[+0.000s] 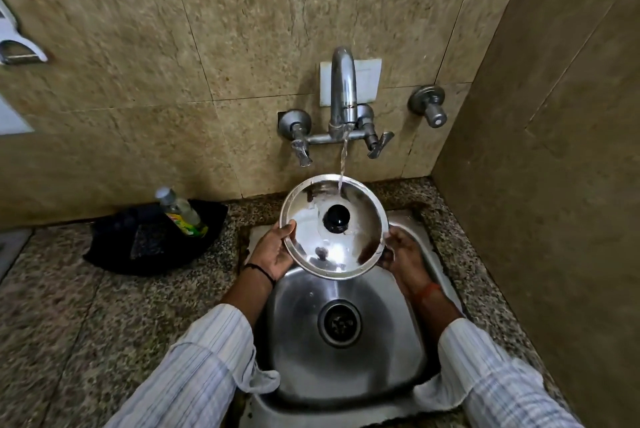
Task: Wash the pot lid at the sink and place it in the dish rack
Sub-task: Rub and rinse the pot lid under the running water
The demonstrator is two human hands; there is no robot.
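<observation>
A round steel pot lid (349,247) with a black knob (336,217) is held above the steel sink (301,351), top side facing me. My left hand (273,249) grips its left rim and my right hand (403,256) grips its right rim. Water from the wall tap (343,91) runs in a thin stream onto the lid's far part, just behind the knob. No dish rack is in view.
A black basket (114,247) on the granite counter (69,323) left of the sink holds a bottle of dish liquid (181,211). A separate valve (429,105) sticks out of the wall at right. A tiled side wall stands close on the right.
</observation>
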